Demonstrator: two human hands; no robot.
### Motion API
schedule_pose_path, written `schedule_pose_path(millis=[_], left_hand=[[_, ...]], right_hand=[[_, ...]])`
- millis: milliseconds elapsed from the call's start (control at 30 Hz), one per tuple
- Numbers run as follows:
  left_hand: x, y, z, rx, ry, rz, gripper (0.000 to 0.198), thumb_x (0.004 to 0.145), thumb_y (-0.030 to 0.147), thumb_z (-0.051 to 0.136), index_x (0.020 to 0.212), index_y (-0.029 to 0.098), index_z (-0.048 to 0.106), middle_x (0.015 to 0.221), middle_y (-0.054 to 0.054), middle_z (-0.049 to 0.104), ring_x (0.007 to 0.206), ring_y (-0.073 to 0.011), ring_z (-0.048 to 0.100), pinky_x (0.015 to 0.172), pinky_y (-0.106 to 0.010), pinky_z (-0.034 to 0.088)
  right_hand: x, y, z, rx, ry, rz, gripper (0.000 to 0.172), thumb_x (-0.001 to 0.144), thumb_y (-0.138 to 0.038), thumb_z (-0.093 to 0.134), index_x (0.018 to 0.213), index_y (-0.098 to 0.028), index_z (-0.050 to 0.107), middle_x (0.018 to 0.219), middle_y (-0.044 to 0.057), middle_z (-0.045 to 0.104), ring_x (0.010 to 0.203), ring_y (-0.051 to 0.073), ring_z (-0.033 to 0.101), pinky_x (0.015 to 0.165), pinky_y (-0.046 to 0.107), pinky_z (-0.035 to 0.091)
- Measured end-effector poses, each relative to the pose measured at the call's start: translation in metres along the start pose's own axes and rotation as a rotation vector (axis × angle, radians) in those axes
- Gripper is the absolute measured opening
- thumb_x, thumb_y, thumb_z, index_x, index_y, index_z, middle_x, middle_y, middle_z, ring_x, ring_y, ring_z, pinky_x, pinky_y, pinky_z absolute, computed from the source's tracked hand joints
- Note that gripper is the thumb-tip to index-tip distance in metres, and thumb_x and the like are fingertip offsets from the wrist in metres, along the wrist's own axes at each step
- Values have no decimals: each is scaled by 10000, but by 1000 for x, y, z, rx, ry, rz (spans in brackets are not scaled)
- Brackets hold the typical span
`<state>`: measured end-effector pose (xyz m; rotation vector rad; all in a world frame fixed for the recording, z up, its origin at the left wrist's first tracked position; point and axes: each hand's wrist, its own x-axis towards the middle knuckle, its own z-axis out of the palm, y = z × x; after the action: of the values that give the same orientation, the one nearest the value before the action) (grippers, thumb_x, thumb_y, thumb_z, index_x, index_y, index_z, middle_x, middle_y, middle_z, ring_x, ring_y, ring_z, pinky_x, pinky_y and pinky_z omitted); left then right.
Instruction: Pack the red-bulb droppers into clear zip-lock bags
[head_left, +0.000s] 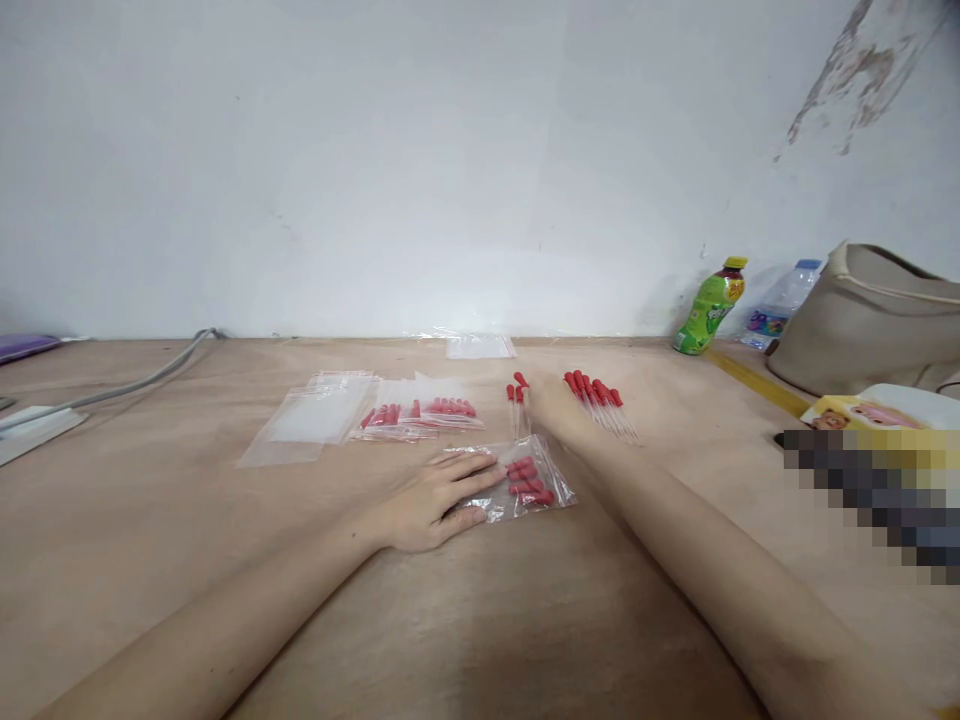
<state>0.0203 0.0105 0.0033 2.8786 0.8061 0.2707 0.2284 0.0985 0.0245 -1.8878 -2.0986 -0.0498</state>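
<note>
My left hand (439, 497) lies flat, fingers stretched out, on a clear zip bag (495, 508). Inside that bag several red rubber bulbs (525, 468) show at its right end. Farther out, my right hand (549, 408) is beside a few red-bulbed glass droppers (514, 395); its fingers are blurred and turned away, so I cannot see whether they grip one. Just right of it lies a row of several more droppers (592, 388), bulbs pointing away from me. To the left are filled zip bags (401, 425) with red bulbs showing through.
Flat clear bags (307, 420) lie at left, with another bag (480, 347) by the wall. A grey cable (161, 372) crosses the left side. On the right stand a green drink bottle (709, 308), a clear bottle (784, 305), a beige bag (862, 330) and a yellow-white package (885, 410).
</note>
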Motion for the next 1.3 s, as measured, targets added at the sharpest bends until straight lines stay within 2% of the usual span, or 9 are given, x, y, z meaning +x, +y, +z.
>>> schedule_pose_path(millis=[67,133,233,333,467,567,733,1033,1300], left_hand=[[0,0,0,-6,5,2,467,921,368,351,1365,263,251,1411,-46,278,1275,-222,283,1052,-413,210],[0,1,0,-19,10,-2,472,919,370,356,1366,265,247,1409,-44,285,1273,-225,288,1050,-416,214],[0,1,1,-24,3,-26,518,913,399,358,1380,229,211,1409,-66,280,1273,-237,285,1047,-417,221],[0,-1,2,-18,-1,-41,546,910,415,355,1386,203,194,1409,-81,277,1272,-244,285,1047,-412,225],[1,-1,2,-27,18,-22,525,908,408,361,1379,229,212,1409,-63,281,1269,-249,290,1041,-425,230],[1,-1,2,-21,11,-21,519,908,405,362,1377,238,216,1409,-61,282,1268,-248,292,1042,-433,224],[0,0,1,-23,-3,-18,518,909,401,365,1377,230,222,1409,-64,281,1274,-239,282,1050,-424,213],[0,-1,2,-19,24,-10,522,906,416,371,1374,238,223,1402,-58,298,1264,-237,304,1042,-424,226],[0,-1,1,-12,-2,-16,519,909,405,362,1378,237,215,1411,-60,278,1272,-237,285,1043,-428,229]], right_hand=[[-2,12,-4,133,53,-4,220,833,-237,407,846,-126,597,825,102,649,802,172,603,680,248,430],[-9,28,-4,366,151,-9,244,812,-290,446,976,-131,532,752,46,628,729,148,587,654,245,432],[-28,55,4,693,284,-23,485,767,-324,503,1183,-126,351,651,-27,543,589,126,542,578,249,432],[-49,74,13,970,323,53,596,726,-357,544,1219,-173,264,694,-48,494,498,98,500,498,239,425],[-66,75,18,1239,342,179,622,672,-362,600,1159,-232,235,760,-60,487,466,74,513,480,227,433],[-70,67,20,1301,314,208,578,656,-362,622,1086,-238,257,720,-67,503,471,88,541,503,240,454],[-74,56,24,1382,218,163,516,681,-416,601,1029,-240,262,594,-86,511,513,126,585,540,265,479],[-75,54,25,1566,165,214,444,670,-467,578,902,-254,263,644,-79,562,593,156,643,585,318,505],[-80,55,23,1568,113,147,451,663,-464,597,906,-251,282,626,-76,580,548,135,623,561,280,485]])
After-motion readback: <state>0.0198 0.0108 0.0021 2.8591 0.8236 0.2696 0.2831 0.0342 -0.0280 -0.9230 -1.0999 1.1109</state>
